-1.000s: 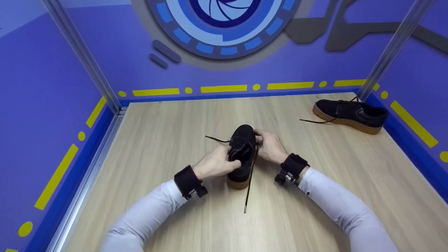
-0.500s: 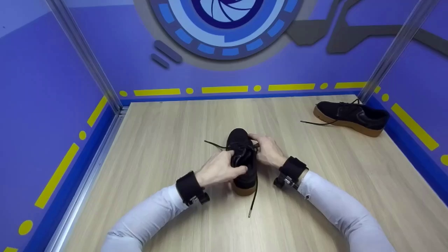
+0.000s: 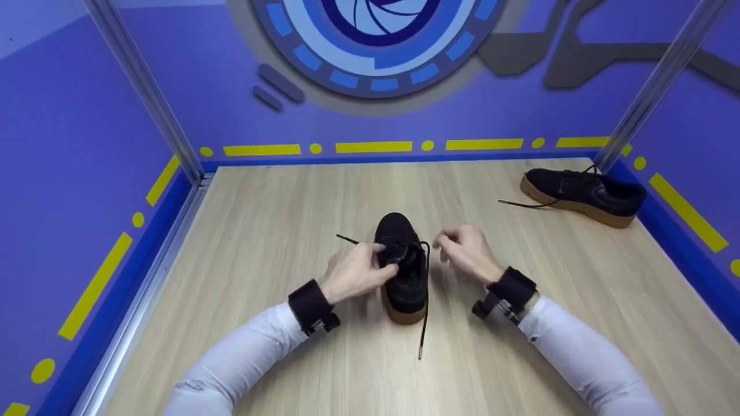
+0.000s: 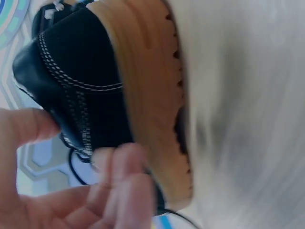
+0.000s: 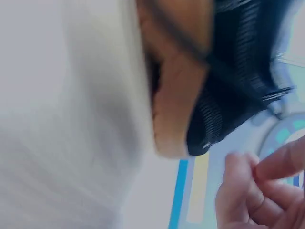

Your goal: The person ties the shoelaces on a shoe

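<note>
A black lace-up shoe (image 3: 396,228) with a tan sole stands on the wooden table, toe pointing away. My left hand (image 3: 357,273) holds its left side: the thumb is at the collar, while the other fingers lie along the outer side, blurred in the left wrist view. One shoelace (image 3: 426,289) arches out at the right eyelets and trails past the heel onto the table. The other lace end (image 3: 346,237) sticks out to the left. Apart from the shoe, on its right, is my right hand (image 3: 467,249), fingers loosely bent, thumb against the forefinger, with nothing visible between them.
A matching black shoe (image 3: 587,193) rests on its sole at the back right corner, toe to the left, one lace spread on the table (image 3: 277,231). Blue panels (image 3: 370,130) with yellow marks enclose the back and sides.
My right hand has left the shoe's right side and drawn away to the right. The shoe has shifted slightly nearer and turned a little; my left hand has stayed on it.
</note>
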Demonstrator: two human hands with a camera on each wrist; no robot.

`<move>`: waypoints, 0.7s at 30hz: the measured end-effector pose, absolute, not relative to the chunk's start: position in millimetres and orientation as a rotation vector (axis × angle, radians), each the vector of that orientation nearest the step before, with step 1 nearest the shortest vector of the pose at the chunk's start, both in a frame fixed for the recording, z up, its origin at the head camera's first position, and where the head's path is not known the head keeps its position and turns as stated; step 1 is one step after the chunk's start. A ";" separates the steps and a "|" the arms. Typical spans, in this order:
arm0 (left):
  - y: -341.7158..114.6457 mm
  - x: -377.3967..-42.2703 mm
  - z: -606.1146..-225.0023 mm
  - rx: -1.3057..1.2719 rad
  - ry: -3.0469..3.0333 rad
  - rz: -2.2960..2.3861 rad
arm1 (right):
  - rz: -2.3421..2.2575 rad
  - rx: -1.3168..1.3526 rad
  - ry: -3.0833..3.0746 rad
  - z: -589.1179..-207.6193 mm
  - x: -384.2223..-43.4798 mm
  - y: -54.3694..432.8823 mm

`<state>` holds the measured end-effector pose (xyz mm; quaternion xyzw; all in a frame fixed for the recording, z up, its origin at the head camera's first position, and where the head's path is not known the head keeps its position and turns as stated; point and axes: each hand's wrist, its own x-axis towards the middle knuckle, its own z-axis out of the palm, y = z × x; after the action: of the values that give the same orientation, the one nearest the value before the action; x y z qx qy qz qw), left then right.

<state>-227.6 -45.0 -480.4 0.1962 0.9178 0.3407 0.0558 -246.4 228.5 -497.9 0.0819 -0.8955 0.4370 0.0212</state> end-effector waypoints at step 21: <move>-24.4 -237.0 -491.3 0.278 1.919 1.992 | 2.831 0.046 -2.346 -501.9 -226.2 222.9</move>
<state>-237.0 -24.4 -491.3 0.0983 0.6790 0.7050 0.1798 -226.2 222.9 -501.9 0.0122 -0.6152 0.7425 -0.2647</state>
